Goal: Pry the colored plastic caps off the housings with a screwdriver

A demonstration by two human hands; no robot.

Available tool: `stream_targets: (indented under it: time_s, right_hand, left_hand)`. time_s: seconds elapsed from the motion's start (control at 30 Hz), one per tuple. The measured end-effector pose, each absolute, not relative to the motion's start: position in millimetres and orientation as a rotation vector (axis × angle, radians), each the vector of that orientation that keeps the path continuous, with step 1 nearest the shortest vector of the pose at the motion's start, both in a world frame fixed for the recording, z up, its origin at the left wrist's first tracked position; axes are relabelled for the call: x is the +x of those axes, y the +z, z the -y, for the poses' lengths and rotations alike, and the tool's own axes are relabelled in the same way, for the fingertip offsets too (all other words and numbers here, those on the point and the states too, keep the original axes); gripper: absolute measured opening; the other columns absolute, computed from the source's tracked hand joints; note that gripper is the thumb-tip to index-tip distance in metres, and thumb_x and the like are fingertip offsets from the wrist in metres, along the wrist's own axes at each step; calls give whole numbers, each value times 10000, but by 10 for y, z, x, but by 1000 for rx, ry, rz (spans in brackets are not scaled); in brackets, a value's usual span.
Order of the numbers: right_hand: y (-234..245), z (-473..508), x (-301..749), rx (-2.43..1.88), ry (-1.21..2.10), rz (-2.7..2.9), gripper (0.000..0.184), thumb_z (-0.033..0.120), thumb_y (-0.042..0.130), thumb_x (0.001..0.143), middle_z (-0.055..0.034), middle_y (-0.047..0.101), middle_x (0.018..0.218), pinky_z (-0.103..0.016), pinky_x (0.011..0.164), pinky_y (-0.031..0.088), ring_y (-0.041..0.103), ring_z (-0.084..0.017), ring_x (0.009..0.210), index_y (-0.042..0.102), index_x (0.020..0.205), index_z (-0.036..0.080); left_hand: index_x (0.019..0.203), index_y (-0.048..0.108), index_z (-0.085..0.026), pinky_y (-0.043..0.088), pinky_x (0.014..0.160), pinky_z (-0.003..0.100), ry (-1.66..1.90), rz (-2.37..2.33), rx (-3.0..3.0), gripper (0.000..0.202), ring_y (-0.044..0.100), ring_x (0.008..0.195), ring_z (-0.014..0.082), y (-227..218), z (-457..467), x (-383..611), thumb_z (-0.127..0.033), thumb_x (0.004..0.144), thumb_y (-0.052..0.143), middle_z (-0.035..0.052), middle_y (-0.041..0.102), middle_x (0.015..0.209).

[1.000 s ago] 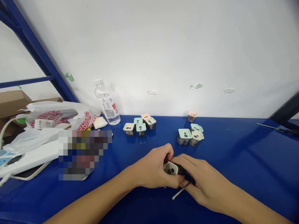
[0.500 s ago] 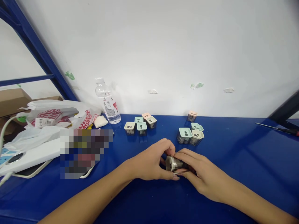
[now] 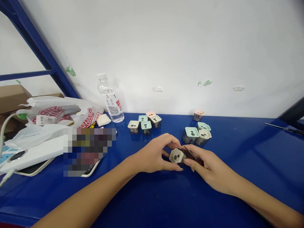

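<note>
Over the blue bench, mid-front: cream cup gripped by left hand, dark strip pinched by right hand.
Left fingers curl round the cup with the thumb underneath; right fingers close on the strip where it meets the cup's side. Cup looks light, stiff and smooth-sided plastic, so possibly slippery; best held by its body, not the holed top. Nothing stands between hands and cup. Small square cups sit in two clusters just ahead; water bottle further left, screwdriver far right.
</note>
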State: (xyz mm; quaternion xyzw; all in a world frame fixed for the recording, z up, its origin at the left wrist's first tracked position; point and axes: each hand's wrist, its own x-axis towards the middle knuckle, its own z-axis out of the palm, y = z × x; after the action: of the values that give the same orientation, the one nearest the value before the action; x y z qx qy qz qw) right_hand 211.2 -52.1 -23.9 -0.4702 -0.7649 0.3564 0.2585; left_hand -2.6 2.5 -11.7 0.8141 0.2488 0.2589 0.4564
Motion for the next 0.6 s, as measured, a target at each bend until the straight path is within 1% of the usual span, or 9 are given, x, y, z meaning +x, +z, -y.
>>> stream_targets:
  time_s: [0.07,0.13,0.2,0.27,0.33,0.43,0.5,0.6]
  right_hand:
    - [-249,501,2130,-1273,1073,2026,268,449,424,986,-5,615,943,-282,697,441,570,-144,773,484,1160,255]
    - [-256,491,2147,-1269,1087,2026,272,471,444,973,-7,618,946,-278,678,434,568,-144,768,483,1117,244]
    - [-259,490,2159,-1330,1010,2066,298,507,479,948,8,598,845,-270,625,407,535,-139,707,491,1072,236]
    - [-258,495,2160,-1407,917,2119,328,546,514,917,27,546,739,-260,565,369,481,-131,633,503,1005,230]
    - [-257,501,2149,-1439,805,2172,343,559,546,893,24,523,731,-256,544,356,462,-127,620,505,915,219]
    - [-271,504,2124,-1426,592,2239,300,502,564,902,-4,537,819,-260,574,393,493,-136,674,515,868,208]
    - [-294,507,2113,-1412,488,2271,235,441,549,925,-17,544,866,-264,587,417,511,-137,685,536,898,208]
    - [-332,514,2110,-1403,388,2289,160,371,533,939,-26,556,914,-264,571,431,530,-132,666,563,942,214]
  left_hand:
    - [1003,608,-179,580,797,317,668,-584,2018,386,582,979,179,-88,-51,-49,-298,690,800,52,523,1046]
    - [1020,641,-173,575,837,319,701,-562,2017,341,598,971,167,-44,-69,-72,-251,719,779,49,552,1042]
    - [1063,652,-175,561,881,323,719,-548,2010,340,602,993,164,4,-77,-92,-211,742,758,52,570,1067]
    - [1096,656,-180,545,909,327,707,-537,2004,332,601,1028,170,41,-77,-108,-194,772,729,59,583,1097]
    - [1108,661,-188,530,921,326,679,-523,2010,297,602,1064,180,54,-73,-115,-207,813,693,68,607,1135]
    - [1054,687,-195,519,899,313,645,-526,2042,201,612,1080,186,30,-69,-112,-239,863,639,75,623,1216]
    - [980,692,-180,515,895,314,661,-551,2050,140,628,1058,186,9,-64,-107,-227,868,623,81,620,1241]
    - [900,653,-148,498,930,330,735,-606,2029,69,630,1066,195,8,-43,-97,-180,848,620,109,603,1260]
